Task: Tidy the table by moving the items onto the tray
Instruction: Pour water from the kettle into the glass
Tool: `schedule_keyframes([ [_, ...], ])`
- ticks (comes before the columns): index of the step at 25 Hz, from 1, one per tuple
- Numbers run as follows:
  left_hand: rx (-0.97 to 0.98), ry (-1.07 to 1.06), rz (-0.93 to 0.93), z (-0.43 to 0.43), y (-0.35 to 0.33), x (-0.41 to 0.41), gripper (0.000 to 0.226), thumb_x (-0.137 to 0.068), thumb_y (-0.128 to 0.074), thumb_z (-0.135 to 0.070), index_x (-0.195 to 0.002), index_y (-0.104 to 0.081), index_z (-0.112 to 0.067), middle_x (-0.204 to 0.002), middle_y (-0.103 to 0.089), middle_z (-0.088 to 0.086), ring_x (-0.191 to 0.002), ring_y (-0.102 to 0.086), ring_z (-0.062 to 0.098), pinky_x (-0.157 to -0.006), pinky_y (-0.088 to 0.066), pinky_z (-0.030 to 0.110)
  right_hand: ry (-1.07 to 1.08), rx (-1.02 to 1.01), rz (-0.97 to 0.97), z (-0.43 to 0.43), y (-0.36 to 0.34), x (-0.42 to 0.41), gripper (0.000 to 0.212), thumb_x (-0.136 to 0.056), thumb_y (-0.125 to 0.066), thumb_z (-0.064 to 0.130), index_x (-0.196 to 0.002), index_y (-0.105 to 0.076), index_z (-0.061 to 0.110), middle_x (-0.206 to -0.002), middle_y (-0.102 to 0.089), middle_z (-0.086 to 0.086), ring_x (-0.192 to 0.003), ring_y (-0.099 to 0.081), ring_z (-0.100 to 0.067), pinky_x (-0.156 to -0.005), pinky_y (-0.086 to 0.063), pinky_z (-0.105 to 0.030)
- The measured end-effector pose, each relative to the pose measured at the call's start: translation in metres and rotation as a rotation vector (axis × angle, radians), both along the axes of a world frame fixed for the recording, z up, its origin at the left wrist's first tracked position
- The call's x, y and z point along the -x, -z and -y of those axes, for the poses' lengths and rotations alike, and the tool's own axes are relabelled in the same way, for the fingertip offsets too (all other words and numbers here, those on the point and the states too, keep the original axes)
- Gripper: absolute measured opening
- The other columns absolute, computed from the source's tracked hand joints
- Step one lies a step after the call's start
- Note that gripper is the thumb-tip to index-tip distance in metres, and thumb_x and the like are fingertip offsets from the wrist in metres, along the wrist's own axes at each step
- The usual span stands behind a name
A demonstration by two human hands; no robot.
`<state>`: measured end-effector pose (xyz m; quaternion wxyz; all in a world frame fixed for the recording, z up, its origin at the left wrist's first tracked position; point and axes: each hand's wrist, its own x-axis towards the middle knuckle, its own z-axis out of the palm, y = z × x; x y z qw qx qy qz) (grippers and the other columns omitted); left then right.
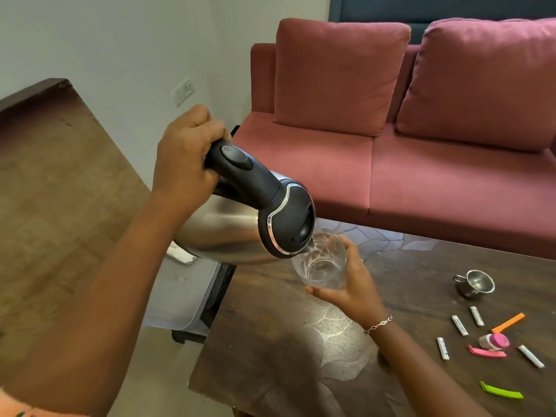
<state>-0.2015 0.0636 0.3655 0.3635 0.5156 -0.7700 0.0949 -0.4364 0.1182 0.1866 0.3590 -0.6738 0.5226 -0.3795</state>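
My left hand (186,158) grips the black handle of a steel electric kettle (228,227), tilted with its spout over a clear glass (320,263). My right hand (352,284) holds that glass from the right side, just above the dark wooden table (270,341). On the table's right part lie a small steel cup (475,282), several white sachets (460,325), an orange clip (508,322), a pink clip (487,352), a green clip (501,391) and a pink-and-white tape roll (495,341). No tray is in view.
A pink sofa (421,164) with two cushions stands behind the table. A brown wooden surface (60,176) lies to the left. Between it and the table sits a grey plastic object (180,293) on the floor. A wall socket (183,91) is on the white wall.
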Motion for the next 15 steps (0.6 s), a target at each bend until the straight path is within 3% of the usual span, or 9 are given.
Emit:
schedule_keyframes([
  [15, 0.066, -0.048, 0.173, -0.0026, -0.0069, 0.0092, 0.012, -0.064, -0.053, 0.008, -0.074, -0.059, 0.004, -0.077, -0.050, 0.020, -0.070, -0.048, 0.034, -0.059, -0.031, 0.031, -0.016, -0.010, -0.007, -0.0050, -0.0010, 0.0070, 0.085, -0.057, -0.086, 0.022, -0.121, -0.029, 0.028, -0.122, -0.048, 0.001, -0.110, -0.048, -0.012, -0.084, -0.034, -0.005],
])
